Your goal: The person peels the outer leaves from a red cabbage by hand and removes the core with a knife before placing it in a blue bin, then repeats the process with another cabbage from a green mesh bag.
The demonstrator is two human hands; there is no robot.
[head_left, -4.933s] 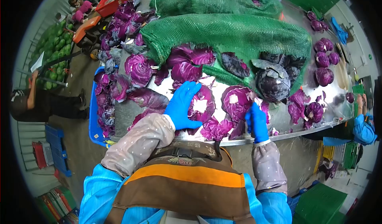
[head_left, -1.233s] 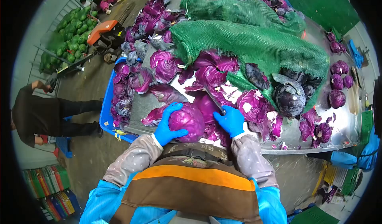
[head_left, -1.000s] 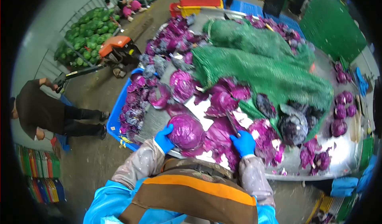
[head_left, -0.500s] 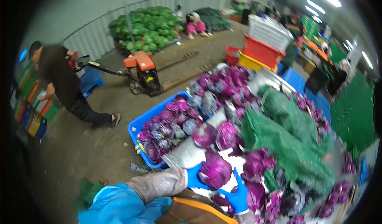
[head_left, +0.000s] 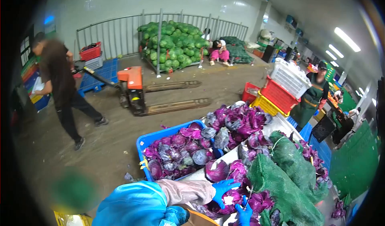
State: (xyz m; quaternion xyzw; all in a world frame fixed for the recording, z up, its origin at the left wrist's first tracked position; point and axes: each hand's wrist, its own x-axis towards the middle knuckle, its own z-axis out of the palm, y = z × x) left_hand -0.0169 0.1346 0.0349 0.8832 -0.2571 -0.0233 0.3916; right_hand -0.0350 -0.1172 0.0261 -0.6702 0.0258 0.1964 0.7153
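Note:
My left hand (head_left: 224, 193), in a blue glove, rests over a purple cabbage (head_left: 231, 199) whose pale cut patch faces up. Close beside it, my right hand (head_left: 244, 214), also gloved in blue, is closed around what looks like a thin knife (head_left: 250, 193); its lower part is cut off by the frame edge. More purple cabbages (head_left: 217, 170) lie on the table just beyond my hands. A green mesh sack (head_left: 276, 186) is spread to the right. Loose purple leaves fill a blue crate (head_left: 140, 145) on the left.
Stacked crates (head_left: 282, 94) stand past the table, near a person in an apron (head_left: 315, 93). On the left, a person (head_left: 60, 77) holds the handle of an orange pallet jack (head_left: 131, 79). Green cabbages (head_left: 174, 45) are piled by the railing; someone crouches beside them.
The cabbage held up between my hands is now lower, with its pale cut patch showing. My right hand has moved down. The view has shifted, and the person with the pallet jack has stepped.

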